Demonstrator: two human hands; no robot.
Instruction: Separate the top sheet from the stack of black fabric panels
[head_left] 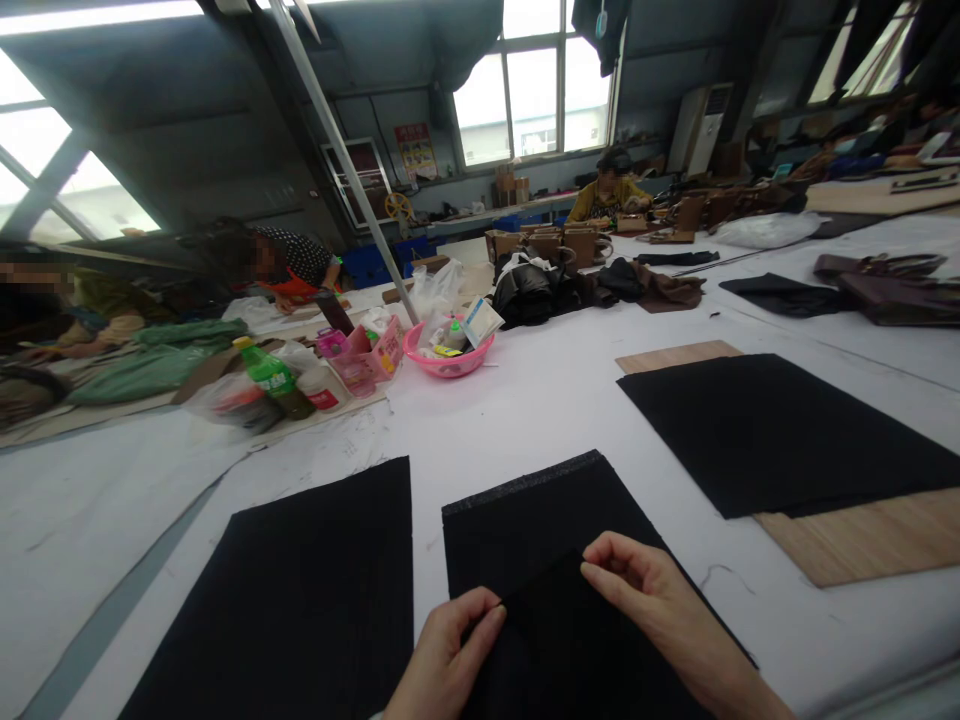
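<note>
In front of me a black fabric piece (559, 640) is pinched along its top edge by both hands. My left hand (454, 645) grips its left corner between thumb and fingers; my right hand (645, 600) pinches the right corner. Beneath it lies another black fabric panel (540, 515) with a greyish speckled strip along its far edge. To the left, another black fabric panel (322, 590) rests flat on the white table. At the right, a stack of black fabric (787, 430) lies on a wooden board (870, 535).
A pink basin (450, 366) with small items sits mid-table beside a metal pole (352, 170). Left of it are a pink box (386, 352) and a green bottle (274, 378). Black bags (529, 290) and brown bags (581, 245) stand farther back. Several people work beyond.
</note>
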